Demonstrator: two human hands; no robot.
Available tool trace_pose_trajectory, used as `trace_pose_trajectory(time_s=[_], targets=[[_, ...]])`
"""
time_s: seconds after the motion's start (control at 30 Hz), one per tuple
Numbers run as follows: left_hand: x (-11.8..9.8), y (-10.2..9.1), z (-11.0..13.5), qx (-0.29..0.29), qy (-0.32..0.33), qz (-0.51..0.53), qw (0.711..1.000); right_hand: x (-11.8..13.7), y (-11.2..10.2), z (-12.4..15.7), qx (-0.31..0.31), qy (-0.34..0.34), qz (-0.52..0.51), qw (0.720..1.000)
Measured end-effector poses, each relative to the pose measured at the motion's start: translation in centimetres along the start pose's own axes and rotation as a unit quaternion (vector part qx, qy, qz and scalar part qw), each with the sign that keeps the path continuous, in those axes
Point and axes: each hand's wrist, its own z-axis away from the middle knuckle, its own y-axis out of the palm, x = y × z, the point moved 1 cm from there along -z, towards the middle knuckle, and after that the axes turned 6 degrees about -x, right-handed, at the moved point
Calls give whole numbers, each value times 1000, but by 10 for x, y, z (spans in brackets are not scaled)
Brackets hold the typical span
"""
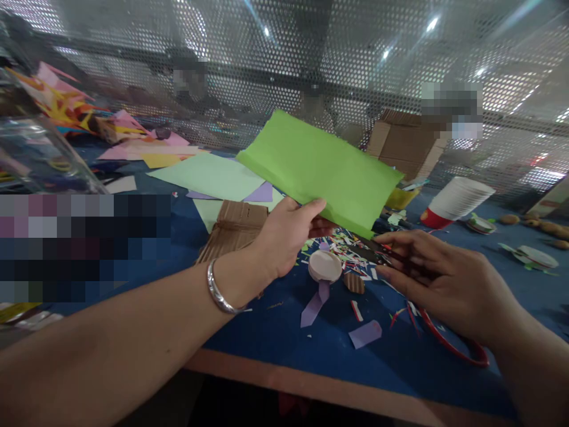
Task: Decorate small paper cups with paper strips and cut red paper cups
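A bright green sheet of paper (320,166) is raised above the table, tilted, with its lower edge pinched in my left hand (288,231). The thumb lies on top of the sheet and the fingers are under it. My right hand (444,279) is closed round a pair of scissors; their dark blades (367,252) reach toward the paper's lower right corner, and a red handle loop (457,350) shows below the palm. Whether the blades touch the paper I cannot tell. Below the sheet sits a small white paper cup piece (325,265) with a purple paper strip (315,305) hanging from it.
Paper scraps (351,252) litter the blue table (275,344). Corrugated cardboard (240,222) and pale green sheets (208,175) lie on the left. Stacked paper cups (457,201) and a cardboard box (400,142) stand at the back right, before a perforated metal screen (275,65).
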Motion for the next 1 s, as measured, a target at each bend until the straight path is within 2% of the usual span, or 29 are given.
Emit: trace_pose_trajectory(time_s=[0.13,0.4,0.53,0.8,1.0], targets=[[-3,-2,-1,7,20,-1,1000,3,0,-3,-48,33,3,998],[-2,2,7,23,36,-46,998,18,-1,-5,-153,58,4,986],[4,7,9,33,7,-43,998,28,3,-9,-139,53,-2,989],[5,10,14,95,-35,52,994,30,25,-18,-110,56,-39,992],[2,4,11,212,-42,51,975,29,17,-30,-111,61,-56,990]])
